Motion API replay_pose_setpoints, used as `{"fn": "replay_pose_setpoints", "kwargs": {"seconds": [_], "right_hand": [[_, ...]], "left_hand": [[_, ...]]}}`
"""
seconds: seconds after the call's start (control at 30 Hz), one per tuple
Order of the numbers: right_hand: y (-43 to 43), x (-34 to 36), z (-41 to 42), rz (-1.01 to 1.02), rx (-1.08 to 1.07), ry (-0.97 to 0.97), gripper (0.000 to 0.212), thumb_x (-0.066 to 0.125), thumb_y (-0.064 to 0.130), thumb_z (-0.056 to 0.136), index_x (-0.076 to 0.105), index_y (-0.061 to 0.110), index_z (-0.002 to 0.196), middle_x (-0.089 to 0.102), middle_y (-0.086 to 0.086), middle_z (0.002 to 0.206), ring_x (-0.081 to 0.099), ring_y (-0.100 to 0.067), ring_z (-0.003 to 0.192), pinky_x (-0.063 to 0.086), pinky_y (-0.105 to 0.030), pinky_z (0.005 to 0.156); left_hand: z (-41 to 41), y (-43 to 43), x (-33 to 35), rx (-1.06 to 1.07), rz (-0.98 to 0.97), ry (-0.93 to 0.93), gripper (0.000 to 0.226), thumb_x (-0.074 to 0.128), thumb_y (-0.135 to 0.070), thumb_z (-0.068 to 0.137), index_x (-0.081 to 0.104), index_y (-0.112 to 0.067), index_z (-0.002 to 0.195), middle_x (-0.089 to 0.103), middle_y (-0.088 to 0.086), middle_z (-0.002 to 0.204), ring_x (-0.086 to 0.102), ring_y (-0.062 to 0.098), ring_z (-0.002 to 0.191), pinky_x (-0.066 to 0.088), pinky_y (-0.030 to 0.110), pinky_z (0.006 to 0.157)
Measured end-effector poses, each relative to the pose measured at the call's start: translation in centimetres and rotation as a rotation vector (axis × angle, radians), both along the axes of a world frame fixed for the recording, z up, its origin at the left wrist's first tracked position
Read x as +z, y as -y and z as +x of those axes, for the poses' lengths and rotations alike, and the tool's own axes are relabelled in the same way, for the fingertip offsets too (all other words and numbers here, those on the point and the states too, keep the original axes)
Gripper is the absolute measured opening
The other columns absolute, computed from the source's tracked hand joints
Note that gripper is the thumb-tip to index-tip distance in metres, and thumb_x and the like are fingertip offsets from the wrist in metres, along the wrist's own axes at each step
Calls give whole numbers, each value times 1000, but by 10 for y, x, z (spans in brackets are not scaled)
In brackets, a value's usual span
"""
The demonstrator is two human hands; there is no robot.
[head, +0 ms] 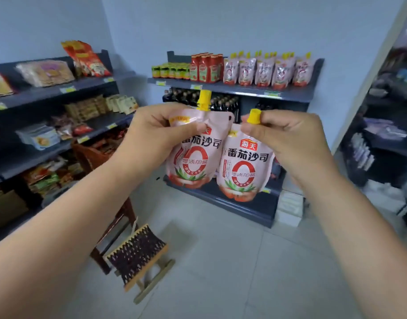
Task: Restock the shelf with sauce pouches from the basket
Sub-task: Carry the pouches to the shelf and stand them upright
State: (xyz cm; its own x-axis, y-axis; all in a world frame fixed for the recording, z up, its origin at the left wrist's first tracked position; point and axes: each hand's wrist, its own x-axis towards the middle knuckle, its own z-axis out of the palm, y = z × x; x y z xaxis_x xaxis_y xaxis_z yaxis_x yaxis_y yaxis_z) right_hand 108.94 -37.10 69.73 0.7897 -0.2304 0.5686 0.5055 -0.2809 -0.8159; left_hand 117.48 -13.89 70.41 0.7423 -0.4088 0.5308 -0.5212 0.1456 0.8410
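1. Nearest the lens, at left: left hand (156,132) on a bare forearm, thumb and curled fingers pinching the crumpled top corner of the left sauce pouch (195,162), just under its yellow cap (203,100).
2. Hanging upright beside it, edges touching: right sauce pouch (244,171), pink with a red ring and Chinese lettering, same design as the first.
3. At right: right hand (287,139), fingers curled, thumb and forefinger nipping that pouch at its yellow spout (254,116).
4. Behind, far left: grey side shelving (48,93) stacked with snack packets. Below it, a wooden chair (91,157) and a woven folding stool (138,252) on the tiled floor (221,261).
5. Straight ahead, beyond both held pouches: shelf (232,89) against the wall. On its top tier, green-labelled jars (170,71), red sauce packs (206,69), then a row of matching pouches (264,72) standing upright to the right end.
6. One tier down: dark bottles (223,102), partly hidden by the hands.
7. Far right: further shelving (386,134), blurred.
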Motion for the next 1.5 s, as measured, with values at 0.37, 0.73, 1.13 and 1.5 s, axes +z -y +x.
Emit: {"fn": "replay_pose_setpoints", "kwargs": {"seconds": [0.37, 0.73, 1.13, 1.5], "right_hand": [[170, -19, 108, -298, -364, 34, 4, 82, 23, 86, 83, 24, 90, 77, 3, 86, 74, -15, 82, 60, -41, 73], [319, -6, 235, -909, -658, 105, 20, 69, 27, 98, 76, 8, 102, 75, -6, 104, 68, -30, 93, 55, -45, 76], [458, 2, 368, -752, -737, 249, 22, 76, 24, 95, 79, 2, 94, 76, -7, 90, 69, -19, 83, 55, -38, 74], [548, 40, 454, -585, -883, 190, 23, 77, 40, 93, 81, 20, 103, 74, 15, 97, 72, -5, 89, 61, -33, 75]], "left_hand": [[168, 181, -21, -107, 122, 114, 14, 79, -12, 85, 78, -8, 98, 79, 3, 92, 77, 18, 79, 59, 25, 59], [304, 348, 4, -29, 315, 392, 4, 80, -19, 86, 76, -18, 84, 73, -4, 73, 70, 9, 68, 52, 28, 54], [469, 514, 22, -182, 229, 233, 24, 90, -11, 72, 68, -21, 72, 66, -7, 71, 60, 4, 65, 52, 21, 62], [590, 653, 87, -397, 383, 389, 24, 85, -5, 72, 63, 2, 78, 62, 16, 73, 52, 15, 69, 42, 29, 65]]}}
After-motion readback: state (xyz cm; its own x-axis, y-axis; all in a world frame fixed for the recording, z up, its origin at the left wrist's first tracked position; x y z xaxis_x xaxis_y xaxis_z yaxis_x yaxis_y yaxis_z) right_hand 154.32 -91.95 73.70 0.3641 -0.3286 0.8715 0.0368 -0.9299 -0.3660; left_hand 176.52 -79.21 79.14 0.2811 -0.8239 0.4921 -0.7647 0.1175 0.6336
